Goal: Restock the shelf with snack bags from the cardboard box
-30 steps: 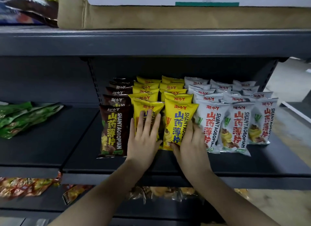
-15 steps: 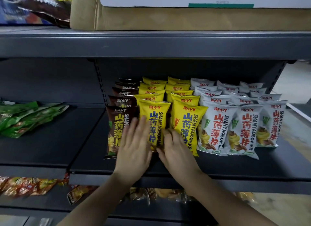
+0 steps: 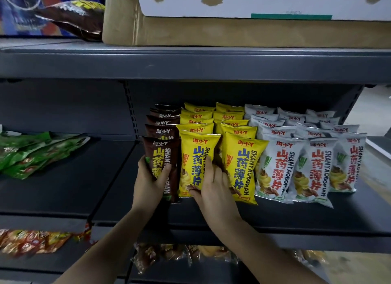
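We had one head cam only: wide-angle, faced forward and slightly down, close to the middle shelf [image 3: 275,220], upper shelf's underside at frame top. No second view.

Snack bags [image 3: 281,165] in rows on shelf [image 3: 296,218], cardboard box [image 3: 232,32] above
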A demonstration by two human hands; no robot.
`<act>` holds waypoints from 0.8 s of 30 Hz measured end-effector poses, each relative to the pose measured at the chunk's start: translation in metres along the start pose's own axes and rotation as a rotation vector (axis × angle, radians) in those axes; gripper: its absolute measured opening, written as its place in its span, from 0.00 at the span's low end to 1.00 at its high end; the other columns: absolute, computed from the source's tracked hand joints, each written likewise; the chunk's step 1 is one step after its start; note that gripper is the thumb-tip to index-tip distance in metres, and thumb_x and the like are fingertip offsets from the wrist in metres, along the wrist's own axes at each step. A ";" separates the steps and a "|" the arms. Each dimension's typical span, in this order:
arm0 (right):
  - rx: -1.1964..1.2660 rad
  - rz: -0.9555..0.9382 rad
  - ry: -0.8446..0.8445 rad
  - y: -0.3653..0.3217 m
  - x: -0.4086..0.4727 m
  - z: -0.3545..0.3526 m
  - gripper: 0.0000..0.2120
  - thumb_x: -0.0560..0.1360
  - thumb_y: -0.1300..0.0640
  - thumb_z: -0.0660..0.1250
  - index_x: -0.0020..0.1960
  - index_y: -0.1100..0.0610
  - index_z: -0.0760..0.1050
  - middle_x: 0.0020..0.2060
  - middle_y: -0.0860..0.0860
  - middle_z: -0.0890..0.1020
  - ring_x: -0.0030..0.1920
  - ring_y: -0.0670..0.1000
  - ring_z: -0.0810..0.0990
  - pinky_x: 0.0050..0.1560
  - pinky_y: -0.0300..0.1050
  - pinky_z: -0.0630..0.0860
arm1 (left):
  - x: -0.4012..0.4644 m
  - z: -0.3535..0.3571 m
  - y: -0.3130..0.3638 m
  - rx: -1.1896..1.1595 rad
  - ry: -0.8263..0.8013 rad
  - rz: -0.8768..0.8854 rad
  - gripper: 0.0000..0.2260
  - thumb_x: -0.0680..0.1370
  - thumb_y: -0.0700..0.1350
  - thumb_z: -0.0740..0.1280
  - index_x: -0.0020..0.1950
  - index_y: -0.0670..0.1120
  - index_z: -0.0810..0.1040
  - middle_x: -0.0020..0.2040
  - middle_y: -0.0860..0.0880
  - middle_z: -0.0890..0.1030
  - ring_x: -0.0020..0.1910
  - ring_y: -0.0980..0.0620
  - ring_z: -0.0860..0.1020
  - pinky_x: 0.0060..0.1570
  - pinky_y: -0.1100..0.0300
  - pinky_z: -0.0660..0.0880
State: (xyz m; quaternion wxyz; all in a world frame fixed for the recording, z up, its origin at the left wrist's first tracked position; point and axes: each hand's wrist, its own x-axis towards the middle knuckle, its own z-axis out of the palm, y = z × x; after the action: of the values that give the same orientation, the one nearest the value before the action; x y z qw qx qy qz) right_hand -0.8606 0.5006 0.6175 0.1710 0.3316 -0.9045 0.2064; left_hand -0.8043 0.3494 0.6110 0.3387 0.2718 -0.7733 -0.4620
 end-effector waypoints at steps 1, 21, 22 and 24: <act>-0.031 -0.018 0.077 0.004 -0.005 -0.006 0.39 0.70 0.42 0.69 0.73 0.62 0.61 0.60 0.56 0.76 0.59 0.55 0.75 0.59 0.47 0.76 | 0.000 0.000 0.000 -0.003 0.006 0.010 0.24 0.76 0.51 0.67 0.68 0.46 0.63 0.55 0.54 0.76 0.52 0.54 0.76 0.45 0.60 0.69; 0.108 0.008 0.049 0.078 -0.004 -0.019 0.43 0.74 0.46 0.67 0.77 0.54 0.43 0.75 0.60 0.54 0.76 0.59 0.55 0.70 0.46 0.58 | 0.006 -0.013 -0.001 0.199 -0.184 -0.078 0.28 0.73 0.67 0.60 0.64 0.51 0.59 0.62 0.48 0.73 0.58 0.45 0.75 0.57 0.41 0.72; 0.098 0.010 0.031 0.076 -0.004 -0.024 0.43 0.74 0.45 0.67 0.77 0.54 0.44 0.75 0.61 0.54 0.76 0.59 0.55 0.71 0.48 0.60 | 0.004 -0.014 0.004 0.291 -0.172 -0.087 0.30 0.73 0.67 0.58 0.66 0.50 0.58 0.64 0.46 0.72 0.60 0.43 0.74 0.59 0.40 0.70; 0.097 0.010 -0.010 0.076 -0.004 -0.035 0.41 0.75 0.44 0.65 0.77 0.55 0.45 0.75 0.60 0.55 0.75 0.58 0.56 0.72 0.51 0.61 | 0.000 -0.014 0.011 0.410 -0.087 -0.091 0.35 0.74 0.65 0.57 0.72 0.44 0.55 0.68 0.40 0.67 0.67 0.39 0.67 0.64 0.39 0.65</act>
State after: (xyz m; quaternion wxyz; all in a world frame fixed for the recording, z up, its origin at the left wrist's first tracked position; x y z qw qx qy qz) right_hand -0.9028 0.5722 0.6260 0.1494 0.3362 -0.8959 0.2491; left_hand -0.7943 0.3465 0.6259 0.2215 0.3496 -0.8517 -0.3213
